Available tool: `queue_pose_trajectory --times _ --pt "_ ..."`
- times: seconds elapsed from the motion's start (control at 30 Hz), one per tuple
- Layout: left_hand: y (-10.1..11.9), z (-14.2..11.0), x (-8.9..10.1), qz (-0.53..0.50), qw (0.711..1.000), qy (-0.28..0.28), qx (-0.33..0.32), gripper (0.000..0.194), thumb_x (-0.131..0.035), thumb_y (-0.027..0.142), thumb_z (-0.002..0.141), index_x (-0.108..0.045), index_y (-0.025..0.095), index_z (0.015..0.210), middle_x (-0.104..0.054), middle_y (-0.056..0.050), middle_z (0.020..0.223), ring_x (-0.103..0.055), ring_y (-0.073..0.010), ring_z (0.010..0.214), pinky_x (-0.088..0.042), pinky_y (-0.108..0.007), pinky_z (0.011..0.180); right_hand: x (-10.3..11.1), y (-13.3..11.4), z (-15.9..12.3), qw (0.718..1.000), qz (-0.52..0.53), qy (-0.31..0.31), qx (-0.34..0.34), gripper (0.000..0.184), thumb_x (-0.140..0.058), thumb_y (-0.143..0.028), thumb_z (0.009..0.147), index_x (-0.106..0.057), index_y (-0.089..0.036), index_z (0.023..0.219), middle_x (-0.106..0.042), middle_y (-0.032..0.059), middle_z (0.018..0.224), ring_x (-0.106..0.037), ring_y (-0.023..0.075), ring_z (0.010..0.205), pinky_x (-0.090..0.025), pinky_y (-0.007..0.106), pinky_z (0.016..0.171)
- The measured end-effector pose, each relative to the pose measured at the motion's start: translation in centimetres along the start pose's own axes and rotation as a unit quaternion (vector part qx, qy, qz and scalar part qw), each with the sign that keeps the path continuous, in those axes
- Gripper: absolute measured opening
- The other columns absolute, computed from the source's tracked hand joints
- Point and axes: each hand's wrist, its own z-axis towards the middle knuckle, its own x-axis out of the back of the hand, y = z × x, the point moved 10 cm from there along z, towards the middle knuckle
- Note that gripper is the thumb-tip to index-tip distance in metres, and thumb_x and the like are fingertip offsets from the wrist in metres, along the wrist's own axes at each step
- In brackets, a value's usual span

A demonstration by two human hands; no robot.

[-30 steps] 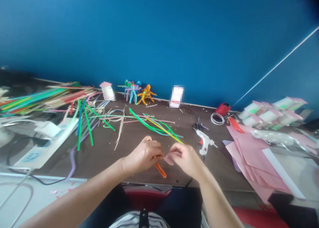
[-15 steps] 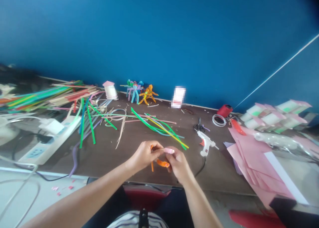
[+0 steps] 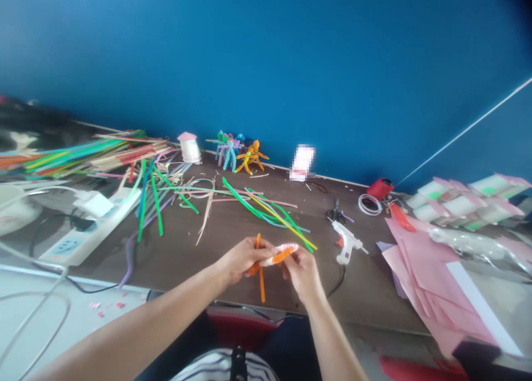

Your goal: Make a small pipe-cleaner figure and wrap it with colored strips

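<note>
Over the front of the dark table I hold a small orange pipe cleaner figure [image 3: 285, 254] between both hands. Pinched near its left end by my left hand [image 3: 243, 259], it has an orange strip crossing upright there, its lower end [image 3: 262, 286] hanging down. My right hand [image 3: 301, 267] is closed on the other end, where a pink and white piece [image 3: 271, 260] lies along the orange. My fingers hide part of the figure. Beyond the hands lie loose green and yellow pipe cleaners [image 3: 266, 206]. A white glue gun [image 3: 346, 242] rests to the right.
Finished pipe cleaner figures [image 3: 251, 156] stand by the blue wall beside a small white house-like cup [image 3: 190, 148]. A power strip [image 3: 89, 231] and a heap of pipe cleaners [image 3: 83, 153] are left. Scissors [image 3: 336, 210], pink sheets [image 3: 424, 270] and white-and-pink pieces [image 3: 461, 206] are right.
The orange figure has turned in my hands: its orange end now lies up against the right fingers, over the pink piece. The upright strip shows longer. The view has shifted slightly.
</note>
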Motion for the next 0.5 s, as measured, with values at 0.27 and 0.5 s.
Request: queue_pose_trajectory --times 0.27,0.5 --pt "3.7 -0.5 0.1 0.170 0.969 0.045 -0.174 0.020 -0.058 0.030 0.072 -0.065 0.011 0.074 -0.061 -0.001 0.061 -0.054 -0.0112 0.058 -0.041 -0.019 0.054 0.8 -0.4 0.0 0.997 -0.066 0.030 0.000 0.016 -0.052 -0.027 0.072 -0.061 -0.015 0.067 -0.054 -0.0015 0.051 -0.046 0.0103 0.043 -0.036 0.020 0.040" --pt "6.1 -2.4 -0.3 0.349 0.877 0.127 -0.306 0.017 -0.053 0.026 0.079 -0.068 0.018 0.076 -0.067 0.000 0.070 -0.057 -0.0113 0.063 -0.037 -0.022 0.065 -1.1 -0.9 -0.8 0.995 -0.100 -0.003 0.009 0.034 -0.041 -0.034 0.080 -0.048 -0.016 0.053 -0.041 -0.0044 0.045 -0.038 0.0082 0.042 -0.029 0.020 0.042"
